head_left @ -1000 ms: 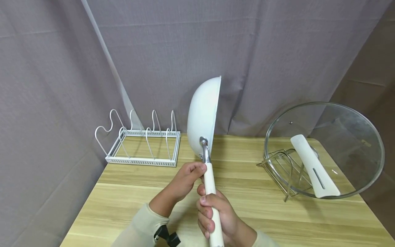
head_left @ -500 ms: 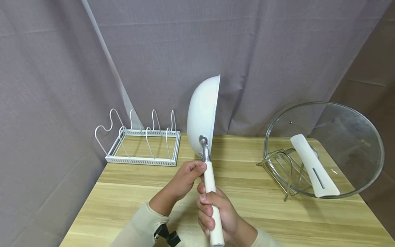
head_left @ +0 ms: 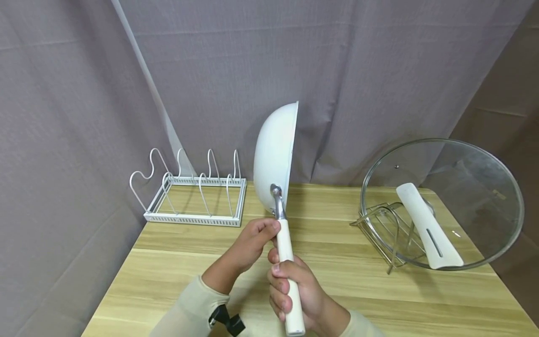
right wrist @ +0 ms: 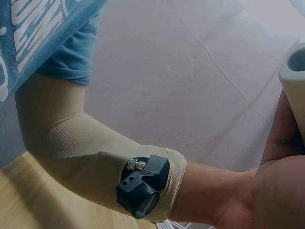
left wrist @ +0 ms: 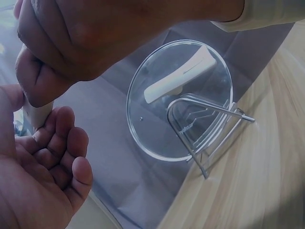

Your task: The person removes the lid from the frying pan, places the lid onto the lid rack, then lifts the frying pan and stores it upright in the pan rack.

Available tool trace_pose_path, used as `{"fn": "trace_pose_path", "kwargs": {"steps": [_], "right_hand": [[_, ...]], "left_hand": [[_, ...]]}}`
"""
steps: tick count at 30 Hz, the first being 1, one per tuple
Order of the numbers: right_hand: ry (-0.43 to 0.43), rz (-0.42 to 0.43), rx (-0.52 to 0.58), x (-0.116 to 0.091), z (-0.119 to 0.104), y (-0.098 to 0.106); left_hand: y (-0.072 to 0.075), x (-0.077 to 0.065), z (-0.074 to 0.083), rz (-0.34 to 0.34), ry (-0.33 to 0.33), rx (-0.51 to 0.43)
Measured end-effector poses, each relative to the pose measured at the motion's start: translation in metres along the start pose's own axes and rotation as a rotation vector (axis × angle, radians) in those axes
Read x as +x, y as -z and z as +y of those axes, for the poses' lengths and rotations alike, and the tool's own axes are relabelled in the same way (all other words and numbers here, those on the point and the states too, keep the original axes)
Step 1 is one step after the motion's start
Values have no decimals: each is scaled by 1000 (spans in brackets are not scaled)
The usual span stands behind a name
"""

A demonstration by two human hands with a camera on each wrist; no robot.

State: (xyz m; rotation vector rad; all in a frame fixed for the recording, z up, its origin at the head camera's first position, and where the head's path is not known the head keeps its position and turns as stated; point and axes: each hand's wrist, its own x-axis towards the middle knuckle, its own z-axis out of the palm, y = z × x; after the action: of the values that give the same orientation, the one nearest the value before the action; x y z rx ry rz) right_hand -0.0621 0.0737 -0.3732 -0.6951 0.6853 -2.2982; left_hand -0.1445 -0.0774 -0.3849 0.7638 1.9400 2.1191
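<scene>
A white wok (head_left: 273, 154) is held up above the table, its bowl turned on edge with the opening facing right. Its long white handle (head_left: 285, 241) slants down toward the person. My left hand (head_left: 254, 243) pinches the handle near the metal joint, thumb on top. Lower down, my right hand (head_left: 296, 290) grips the same handle with curled fingers. In the left wrist view both hands appear close together, the left hand (left wrist: 31, 176) below and the right hand (left wrist: 71, 38) above. The right wrist view shows only the handle's hollow end (right wrist: 298, 67) at its edge.
On the left of the wooden table (head_left: 177, 267) stands a white wire rack (head_left: 193, 218) with upright loops. To the right, a glass lid (head_left: 484, 187) with a white handle bar (head_left: 429, 227) leans in a metal stand (head_left: 379, 243). A grey curtain (head_left: 236, 70) hangs behind.
The wok has shifted very slightly up and left, and both hands have moved with it. Their hold on the handle looks the same. Rack and lid have stayed put.
</scene>
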Motion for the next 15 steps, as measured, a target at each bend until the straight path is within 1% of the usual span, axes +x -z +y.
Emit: {"fn": "trace_pose_path", "kwargs": {"steps": [7, 15], "right_hand": [[-4, -13, 11, 2, 0, -1], [-9, -21, 14, 3, -1, -1]], "left_hand": [[1, 0, 2, -2, -14, 1], [2, -1, 3, 3, -11, 3]]}}
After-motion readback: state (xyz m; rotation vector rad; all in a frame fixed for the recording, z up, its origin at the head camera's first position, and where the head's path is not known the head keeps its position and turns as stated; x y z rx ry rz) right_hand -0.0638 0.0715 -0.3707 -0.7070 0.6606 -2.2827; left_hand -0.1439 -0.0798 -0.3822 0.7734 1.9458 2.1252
